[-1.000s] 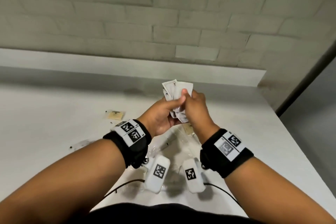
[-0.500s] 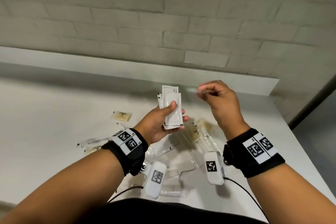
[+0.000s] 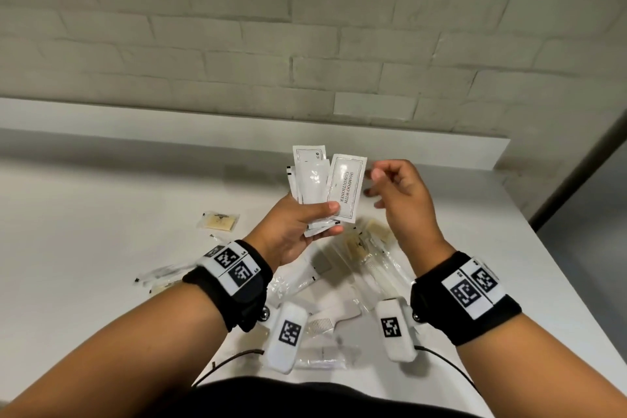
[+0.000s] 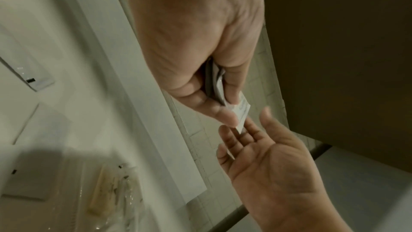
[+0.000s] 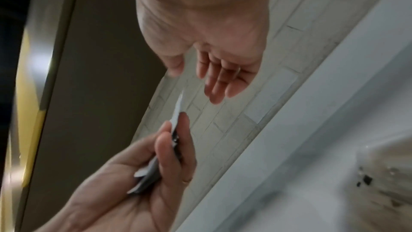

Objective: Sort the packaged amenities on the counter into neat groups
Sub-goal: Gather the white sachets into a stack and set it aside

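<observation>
The left hand (image 3: 298, 231) holds a small fan of white sachets (image 3: 314, 187) up above the counter (image 3: 84, 214). Its thumb lies across the front of them and its fingers curl behind, so the bunch is pinched flat. The front sachet (image 3: 346, 188) leans out to the right and reads "Shampoo with conditioner". In the left wrist view the sachets (image 4: 219, 91) show edge on, squeezed between the thumb and the fingers.

The right hand (image 3: 402, 195) is just beside the fan and holds nothing. Its fingers are loosely bent, with the tips near the edge of the front sachet but not touching it. In the right wrist view the fingers (image 5: 219, 80) are nearly straight and a little apart.

The step looks like squaring the sachets into 1 tidy stack. To do it well, the right hand should push the leaning sachet back in line with the others, then tap the long edges so they match. The left thumb should let go a little, so the sachets can slide, but not so much that they fall. These packs look smooth and slippery, so a slack hold could spill them.

More things wait on the counter below the hands. There is a wrapped soap bar (image 3: 219, 221) off to the left, a white comb (image 3: 334, 317) in clear wrap near the wrists, and more clear packets (image 3: 369, 248) piled under the right hand. These look not yet sorted. The stack should go down on a bare spot away from that pile.
</observation>
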`<state>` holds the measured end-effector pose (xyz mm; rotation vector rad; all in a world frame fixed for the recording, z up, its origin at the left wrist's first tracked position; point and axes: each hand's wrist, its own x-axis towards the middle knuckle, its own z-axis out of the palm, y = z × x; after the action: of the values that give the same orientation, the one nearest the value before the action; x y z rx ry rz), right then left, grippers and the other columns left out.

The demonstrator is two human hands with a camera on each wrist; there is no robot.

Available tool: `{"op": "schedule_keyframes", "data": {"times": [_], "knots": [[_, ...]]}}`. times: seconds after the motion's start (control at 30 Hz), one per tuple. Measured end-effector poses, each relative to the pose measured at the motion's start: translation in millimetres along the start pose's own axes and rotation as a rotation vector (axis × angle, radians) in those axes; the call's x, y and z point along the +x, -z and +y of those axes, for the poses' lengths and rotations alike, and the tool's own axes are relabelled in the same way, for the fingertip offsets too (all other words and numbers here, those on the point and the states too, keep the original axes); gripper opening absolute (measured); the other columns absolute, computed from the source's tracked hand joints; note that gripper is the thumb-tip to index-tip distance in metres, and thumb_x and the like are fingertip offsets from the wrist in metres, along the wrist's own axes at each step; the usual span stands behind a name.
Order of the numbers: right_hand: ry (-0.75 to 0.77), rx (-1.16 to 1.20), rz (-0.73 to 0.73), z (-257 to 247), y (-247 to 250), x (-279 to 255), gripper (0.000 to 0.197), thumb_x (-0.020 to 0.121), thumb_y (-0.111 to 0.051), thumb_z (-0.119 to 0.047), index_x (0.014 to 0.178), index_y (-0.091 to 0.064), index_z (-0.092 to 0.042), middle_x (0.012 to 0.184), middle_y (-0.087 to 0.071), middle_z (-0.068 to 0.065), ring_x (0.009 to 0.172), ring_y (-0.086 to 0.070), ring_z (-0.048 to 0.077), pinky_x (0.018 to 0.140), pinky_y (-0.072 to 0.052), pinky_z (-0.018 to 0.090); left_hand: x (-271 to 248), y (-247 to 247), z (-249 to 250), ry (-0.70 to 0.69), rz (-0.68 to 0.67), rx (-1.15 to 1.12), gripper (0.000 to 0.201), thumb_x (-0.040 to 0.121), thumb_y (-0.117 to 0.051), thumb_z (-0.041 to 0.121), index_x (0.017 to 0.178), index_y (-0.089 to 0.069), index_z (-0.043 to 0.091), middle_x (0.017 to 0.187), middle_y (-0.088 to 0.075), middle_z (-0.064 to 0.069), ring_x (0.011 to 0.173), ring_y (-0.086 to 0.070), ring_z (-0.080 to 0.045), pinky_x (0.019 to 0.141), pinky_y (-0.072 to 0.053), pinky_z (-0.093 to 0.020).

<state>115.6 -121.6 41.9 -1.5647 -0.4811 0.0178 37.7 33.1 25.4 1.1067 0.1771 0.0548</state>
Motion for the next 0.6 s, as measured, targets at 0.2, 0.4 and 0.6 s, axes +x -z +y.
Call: {"op": "schedule_keyframes", "data": {"times": [0.2, 0.4, 0.6], "knots": [[-0.166, 0.008, -0.092, 1.5, -7.7, 1.7, 0.024, 0.082, -0.071, -0.007, 0.106, -0.067, -0.010, 0.096, -0.075, 0.011, 0.088, -0.072, 0.033, 0.081, -0.058, 0.049, 1.7, -4.6, 1.5, 0.036, -0.001, -0.026, 0.028, 0.095, -0.053, 0.009, 0.122, -0.058, 0.005, 0.101, -0.074, -0.011, 0.088, -0.072, -0.026, 0.080, -0.058, -0.040], [-0.239, 0.270, -0.250, -4.6, 1.5, 4.3, 0.035, 0.082, -0.063, 0.008, 0.115, -0.063, 0.000, 0.104, -0.072, 0.017, 0.086, -0.072, 0.026, 0.078, -0.060, 0.037, 6.0, 6.1, 1.7, -0.042, 0.068, 0.056, 0.026, 0.090, -0.060, 0.004, 0.114, -0.063, 0.015, 0.107, -0.072, -0.006, 0.088, -0.072, -0.020, 0.074, -0.061, -0.038], [-0.042, 0.055, -0.067, -6.0, -9.3, 8.0, 0.016, 0.077, -0.070, 0.005, 0.091, -0.072, -0.004, 0.082, -0.066, 0.004, 0.072, -0.062, 0.011, 0.072, -0.051, 0.028, 9.9, 5.4, -0.7, 0.100, 0.027, 0.089, 0.030, 0.098, -0.049, 0.030, 0.116, -0.061, 0.010, 0.108, -0.070, -0.014, 0.086, -0.073, -0.024, 0.069, -0.061, -0.033]]}}
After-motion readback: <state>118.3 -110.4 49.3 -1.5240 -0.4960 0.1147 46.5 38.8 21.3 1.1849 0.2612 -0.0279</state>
